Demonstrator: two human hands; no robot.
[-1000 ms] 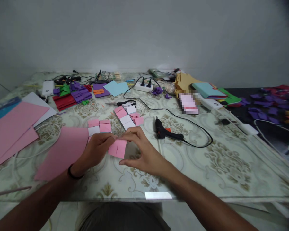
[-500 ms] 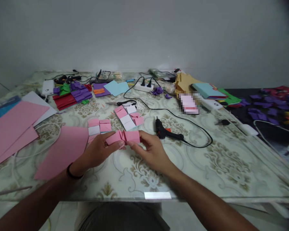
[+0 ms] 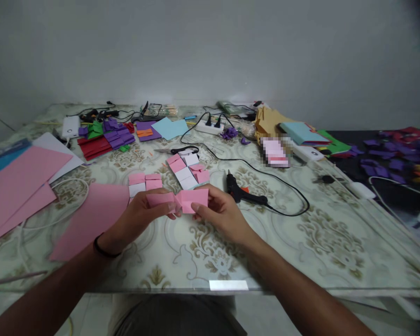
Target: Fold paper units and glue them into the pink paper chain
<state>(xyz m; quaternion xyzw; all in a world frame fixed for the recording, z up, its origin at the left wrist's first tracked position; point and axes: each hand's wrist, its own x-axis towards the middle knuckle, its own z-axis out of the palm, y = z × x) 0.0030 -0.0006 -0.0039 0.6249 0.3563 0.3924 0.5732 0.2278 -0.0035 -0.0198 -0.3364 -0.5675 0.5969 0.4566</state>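
One creased, pink, rectangular paper strip [image 3: 192, 195] is held over the floral-patterned table [image 3: 283, 252], its long axis running left to right, nearly parallel to the table's front edge. Left hand [image 3: 140, 215] pinches the left section, thumb nearest the viewer; right hand [image 3: 227, 215] pinches the right section likewise. A black glue gun [image 3: 234, 189] lies near the right hand, nozzle pointing away.
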